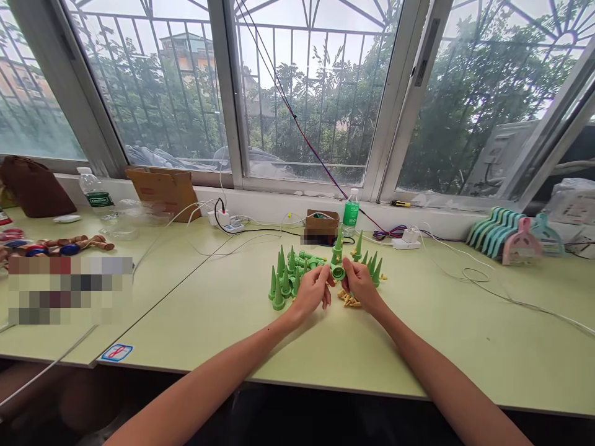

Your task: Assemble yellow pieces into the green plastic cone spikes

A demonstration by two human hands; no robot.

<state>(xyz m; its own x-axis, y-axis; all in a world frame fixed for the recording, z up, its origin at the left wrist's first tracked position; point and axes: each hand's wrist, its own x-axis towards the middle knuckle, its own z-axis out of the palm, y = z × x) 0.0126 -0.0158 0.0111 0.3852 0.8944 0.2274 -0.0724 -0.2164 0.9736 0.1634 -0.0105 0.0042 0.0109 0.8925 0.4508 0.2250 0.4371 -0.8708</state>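
A green plastic plant-watering spike (339,272) is held in front of me, its round open end turned toward the camera. My right hand (361,284) pinches it from the right with thumb and fingers. Close to its left side, my left hand (314,290) has thumb and forefinger pressed together; whatever is between them is too small or hidden to make out. Several green spikes (277,294) stand point up to the left of my hands. More green parts (304,260) lie behind. Small yellow pieces (348,300) form a pile just under my right hand.
At the back stand a small cardboard box (321,227) and a green-labelled bottle (351,210). White cables and a power strip (406,243) run along the window side. Pastel dustpan-like items (523,243) stand at right. Wooden toys (69,248) lie at far left.
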